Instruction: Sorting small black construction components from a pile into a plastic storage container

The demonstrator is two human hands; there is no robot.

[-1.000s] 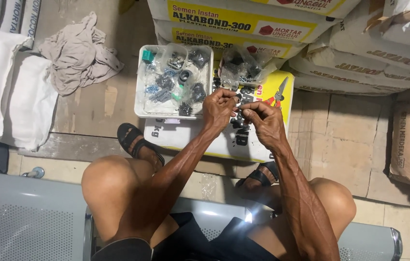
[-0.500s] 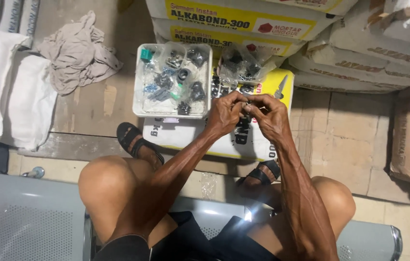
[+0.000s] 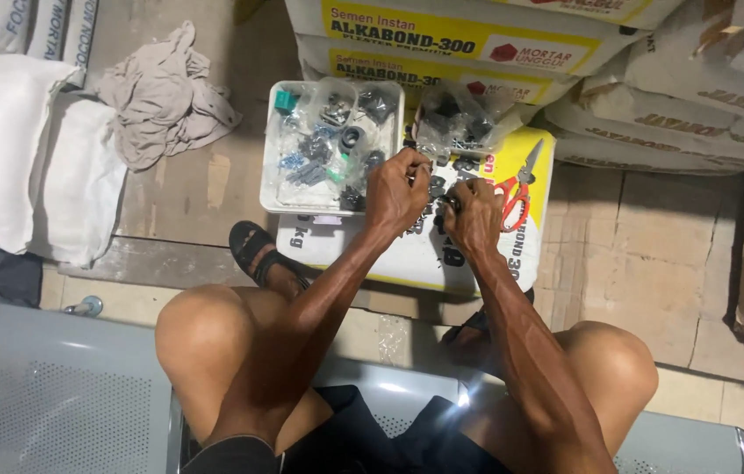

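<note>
I sit on a grey metal bench and reach down over a flat white and yellow sack (image 3: 407, 259) on the floor. My left hand (image 3: 396, 189) and my right hand (image 3: 475, 213) are close together above it, both closed on a small dark part (image 3: 444, 200) held between the fingers. Its exact shape is hidden by my fingers. Just left of my left hand stands a white plastic tray (image 3: 277, 167) filled with small bagged black and green parts. More clear bags of parts (image 3: 460, 118) lie behind my hands.
Red-handled scissors (image 3: 517, 189) lie on the sack right of my right hand. Stacked cement sacks (image 3: 495, 35) rise behind. A crumpled grey cloth (image 3: 161, 92) and white sacks (image 3: 12, 158) are at the left. My sandalled foot (image 3: 262, 254) rests by the sack.
My hands have stayed together over the sack, fingers shifting slightly on the small part. The camera view has drifted a little.
</note>
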